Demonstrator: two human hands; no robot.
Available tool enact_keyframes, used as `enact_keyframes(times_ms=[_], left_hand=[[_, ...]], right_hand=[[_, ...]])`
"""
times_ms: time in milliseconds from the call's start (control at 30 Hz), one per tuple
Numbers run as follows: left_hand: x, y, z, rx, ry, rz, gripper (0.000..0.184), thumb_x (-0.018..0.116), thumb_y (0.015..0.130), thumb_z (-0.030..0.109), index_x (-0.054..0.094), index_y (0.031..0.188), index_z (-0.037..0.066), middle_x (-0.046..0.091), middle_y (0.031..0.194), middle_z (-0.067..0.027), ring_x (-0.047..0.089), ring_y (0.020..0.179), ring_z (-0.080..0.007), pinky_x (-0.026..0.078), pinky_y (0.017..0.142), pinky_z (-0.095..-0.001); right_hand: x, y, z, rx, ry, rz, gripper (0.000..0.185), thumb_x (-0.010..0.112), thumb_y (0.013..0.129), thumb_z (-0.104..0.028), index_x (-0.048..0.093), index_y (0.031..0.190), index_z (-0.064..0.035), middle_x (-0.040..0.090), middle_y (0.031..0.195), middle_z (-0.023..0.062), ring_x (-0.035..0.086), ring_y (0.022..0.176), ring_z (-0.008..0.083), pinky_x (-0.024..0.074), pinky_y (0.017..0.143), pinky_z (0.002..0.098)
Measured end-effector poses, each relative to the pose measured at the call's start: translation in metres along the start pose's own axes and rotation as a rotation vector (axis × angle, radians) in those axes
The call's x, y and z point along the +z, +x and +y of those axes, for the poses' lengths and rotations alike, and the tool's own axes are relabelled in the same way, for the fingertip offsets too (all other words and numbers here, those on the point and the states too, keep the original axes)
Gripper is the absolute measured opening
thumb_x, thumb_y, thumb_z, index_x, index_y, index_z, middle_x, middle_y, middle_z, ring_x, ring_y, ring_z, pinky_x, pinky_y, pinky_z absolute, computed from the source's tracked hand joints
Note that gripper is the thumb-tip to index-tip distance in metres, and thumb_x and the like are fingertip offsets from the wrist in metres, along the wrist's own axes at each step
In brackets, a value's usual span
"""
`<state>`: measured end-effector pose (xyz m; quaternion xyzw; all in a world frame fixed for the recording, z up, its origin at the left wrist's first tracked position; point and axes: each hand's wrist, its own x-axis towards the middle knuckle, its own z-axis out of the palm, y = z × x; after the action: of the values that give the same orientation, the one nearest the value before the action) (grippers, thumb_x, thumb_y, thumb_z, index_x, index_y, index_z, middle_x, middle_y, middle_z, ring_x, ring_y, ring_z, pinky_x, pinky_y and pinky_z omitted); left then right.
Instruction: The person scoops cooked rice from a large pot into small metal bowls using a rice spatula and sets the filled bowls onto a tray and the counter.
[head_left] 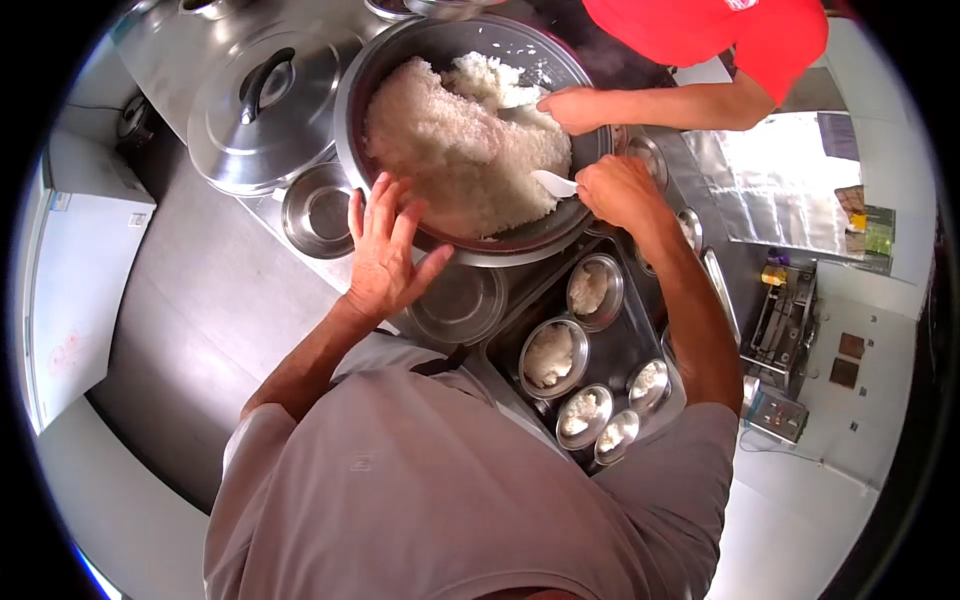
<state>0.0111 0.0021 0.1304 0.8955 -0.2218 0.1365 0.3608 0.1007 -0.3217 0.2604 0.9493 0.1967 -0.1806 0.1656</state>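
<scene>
A large round pot (352,160) holds a big mound of cooked white rice (450,150). My left hand (385,255) is open with its fingers spread, at the pot's near left rim; whether it presses on the rim is hard to tell. At the right rim my right hand (620,190) is closed around the handle of a white rice paddle (553,183). The paddle's blade meets the edge of the rice. Across from me, another person's hand (575,108) reaches over the rim into the rice, gripping a utensil that is mostly hidden.
Below the pot, a dark metal tray (505,352) carries several steel bowls with rice, including a larger bowl (553,357). A steel lid (262,110) and an unfilled steel bowl (322,210) lie to the left. The person in a red shirt (690,40) stands opposite.
</scene>
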Motion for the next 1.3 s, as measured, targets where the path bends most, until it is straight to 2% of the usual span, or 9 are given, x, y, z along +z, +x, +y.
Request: enact_keyframes(times_ms=[133, 467, 567, 767, 800, 867, 1000, 1200, 1300], left_hand=[[0.004, 0.004, 0.003, -0.027, 0.029, -0.044, 0.077, 0.079, 0.08, 0.048, 0.048, 0.136, 0.005, 0.04, 0.15, -0.0219, 0.027, 0.149, -0.0438, 0.014, 0.117, -0.0672], [0.011, 0.007, 0.008, -0.058, 0.057, -0.026, 0.086, 0.084, 0.073, 0.052, 0.049, 0.137, 0.007, 0.04, 0.151, -0.0185, 0.029, 0.147, -0.0423, 0.015, 0.117, -0.0685], [0.011, 0.006, 0.008, -0.046, 0.078, -0.021, 0.09, 0.083, 0.074, 0.056, 0.047, 0.14, 0.007, 0.04, 0.151, -0.0186, 0.029, 0.148, -0.0423, 0.014, 0.119, -0.0661], [0.009, 0.006, 0.01, -0.046, 0.104, -0.027, 0.092, 0.083, 0.074, 0.057, 0.046, 0.14, 0.005, 0.04, 0.151, -0.0193, 0.03, 0.147, -0.0425, 0.013, 0.12, -0.0642], [0.009, 0.004, 0.01, -0.051, 0.101, -0.029, 0.092, 0.083, 0.074, 0.057, 0.046, 0.139, 0.005, 0.04, 0.151, -0.0195, 0.03, 0.147, -0.0426, 0.013, 0.12, -0.0644], [0.009, 0.004, 0.01, -0.049, 0.089, -0.007, 0.09, 0.084, 0.073, 0.055, 0.048, 0.138, 0.005, 0.041, 0.151, -0.0189, 0.031, 0.147, -0.0421, 0.016, 0.119, -0.0656], [0.009, 0.004, 0.012, -0.051, 0.064, 0.018, 0.086, 0.085, 0.072, 0.052, 0.05, 0.135, 0.004, 0.042, 0.149, -0.0192, 0.033, 0.145, -0.0424, 0.019, 0.118, -0.0672], [-0.007, -0.003, 0.008, -0.007, -0.071, 0.119, 0.081, 0.086, 0.074, 0.048, 0.053, 0.131, 0.0, 0.043, 0.147, -0.0225, 0.034, 0.143, -0.0444, 0.027, 0.117, -0.0613], [-0.013, -0.041, 0.003, -0.146, -0.095, 0.072, 0.065, 0.084, 0.079, 0.037, 0.056, 0.126, 0.001, 0.046, 0.141, -0.0236, 0.046, 0.13, -0.0422, 0.04, 0.106, -0.0545]], right_hand=[[0.0, 0.018, 0.024, -0.145, 0.114, -0.055, 0.02, 0.067, 0.087, -0.024, 0.076, 0.08, -0.0072, 0.071, 0.078, 0.0174, 0.07, 0.08, 0.0379, 0.0542, 0.073, 0.0489], [0.049, 0.072, 0.04, -0.35, 0.296, -0.157, 0.026, 0.066, 0.089, -0.028, 0.073, 0.079, -0.0043, 0.068, 0.077, 0.0195, 0.067, 0.079, 0.0416, 0.0507, 0.072, 0.0516], [0.065, 0.076, 0.043, -0.431, 0.499, -0.094, 0.027, 0.066, 0.09, -0.023, 0.067, 0.076, -0.0007, 0.06, 0.068, 0.0225, 0.059, 0.064, 0.0423, 0.0452, 0.063, 0.0497], [0.065, 0.068, 0.029, -0.338, 0.665, -0.21, 0.034, 0.07, 0.091, -0.025, 0.062, 0.075, 0.0035, 0.047, 0.061, 0.0202, 0.04, 0.055, 0.0249, 0.0411, 0.057, 0.0439], [0.067, 0.067, 0.03, -0.338, 0.661, -0.207, 0.034, 0.07, 0.091, -0.025, 0.062, 0.075, 0.0035, 0.047, 0.061, 0.0202, 0.04, 0.055, 0.0249, 0.0411, 0.057, 0.0439], [0.076, 0.065, 0.03, -0.353, 0.523, -0.222, 0.029, 0.068, 0.09, -0.03, 0.074, 0.087, -0.0019, 0.067, 0.075, 0.0213, 0.066, 0.069, 0.0361, 0.0499, 0.069, 0.0459], [0.084, 0.053, -0.008, -0.346, 0.861, -0.165, 0.03, 0.068, 0.09, -0.032, 0.074, 0.089, -0.0025, 0.067, 0.075, 0.0212, 0.065, 0.069, 0.0374, 0.0502, 0.069, 0.0461], [0.082, 0.07, -0.042, -0.325, 0.77, -0.099, 0.028, 0.065, 0.09, -0.031, 0.075, 0.094, -0.0052, 0.069, 0.079, 0.0207, 0.068, 0.07, 0.0347, 0.0509, 0.068, 0.0442], [0.091, 0.065, -0.039, -0.267, 0.821, -0.113, 0.03, 0.066, 0.09, -0.033, 0.076, 0.093, -0.0049, 0.069, 0.078, 0.0207, 0.067, 0.069, 0.0342, 0.0511, 0.068, 0.0439]])
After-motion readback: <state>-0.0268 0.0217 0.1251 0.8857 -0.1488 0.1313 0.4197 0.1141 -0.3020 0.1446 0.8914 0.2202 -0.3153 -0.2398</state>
